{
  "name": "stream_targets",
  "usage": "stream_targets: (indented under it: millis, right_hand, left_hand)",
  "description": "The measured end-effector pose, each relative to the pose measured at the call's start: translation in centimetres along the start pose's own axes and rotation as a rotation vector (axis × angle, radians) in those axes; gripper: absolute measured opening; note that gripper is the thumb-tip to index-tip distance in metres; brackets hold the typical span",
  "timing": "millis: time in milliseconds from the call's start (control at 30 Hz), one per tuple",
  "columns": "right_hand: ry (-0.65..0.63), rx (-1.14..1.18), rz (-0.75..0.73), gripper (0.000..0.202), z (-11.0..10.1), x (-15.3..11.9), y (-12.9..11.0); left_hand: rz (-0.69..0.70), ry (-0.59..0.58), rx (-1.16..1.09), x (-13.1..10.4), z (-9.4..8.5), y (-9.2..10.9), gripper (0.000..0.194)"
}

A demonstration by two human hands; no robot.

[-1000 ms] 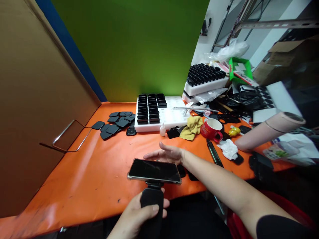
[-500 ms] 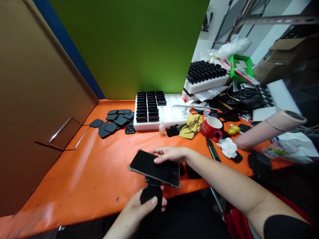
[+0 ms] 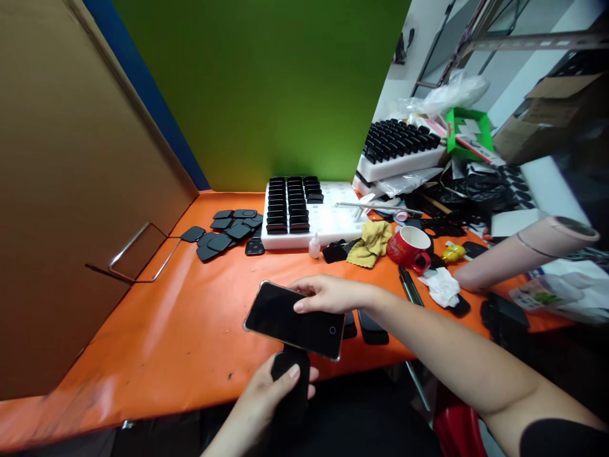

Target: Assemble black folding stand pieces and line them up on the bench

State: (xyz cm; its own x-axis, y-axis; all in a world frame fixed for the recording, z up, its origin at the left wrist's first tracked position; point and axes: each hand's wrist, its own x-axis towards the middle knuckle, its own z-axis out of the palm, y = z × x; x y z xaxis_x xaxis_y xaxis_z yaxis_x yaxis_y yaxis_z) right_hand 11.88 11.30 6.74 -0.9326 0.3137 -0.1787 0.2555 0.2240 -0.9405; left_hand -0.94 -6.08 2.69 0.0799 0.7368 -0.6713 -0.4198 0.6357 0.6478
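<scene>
The phone (image 3: 292, 322) has a smooth, glossy face; the holder (image 3: 291, 374) looks matt.

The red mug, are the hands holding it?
No, the right hand holds the phone and the left hand a black holder, apart from the mug.

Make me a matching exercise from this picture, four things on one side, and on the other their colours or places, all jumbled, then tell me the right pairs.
Things:
1. Phone
2. Holder
3. Mug
4. Cloth

Colours and places:
A. Yellow and crumpled
B. In the left hand
C. Red outside, white inside
D. In the right hand, screen up

Right pairs: 1-D, 2-B, 3-C, 4-A.
</scene>
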Motion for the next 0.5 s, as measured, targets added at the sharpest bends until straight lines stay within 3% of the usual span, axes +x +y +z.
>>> stream_targets:
  millis: [133, 200, 300, 333, 400, 500]
  right_hand:
    - [-0.013, 0.174, 0.027, 0.031, -0.7, 0.4, 0.8]
    - [0.054, 0.192, -0.021, 0.030, -1.1, 0.3, 0.0]
    - [0.380, -0.054, -0.109, 0.032, -1.2, -0.1, -2.1]
    - [0.494, -0.201, -0.135, 0.032, -1.0, -0.3, -2.9]
    - [0.611, -0.509, -0.200, 0.029, 0.1, -0.8, -4.0]
    - [0.478, -0.875, -0.434, 0.023, 2.7, -1.6, -4.7]
  left_hand:
    - [0.067, -0.041, -0.002, 0.0, -0.6, 0.7, 0.043]
    - [0.154, 0.029, -0.062, 0.1, -1.0, 1.1, 0.043]
    - [0.216, 0.249, -0.222, 0.1, -1.5, 1.5, 0.041]
    - [0.177, 0.256, -0.282, 0.0, -1.5, 1.6, 0.041]
    - [0.083, 0.102, -0.422, 0.0, -1.4, 1.9, 0.046]
    - [0.123, -0.176, -0.610, 0.3, -1.2, 3.0, 0.044]
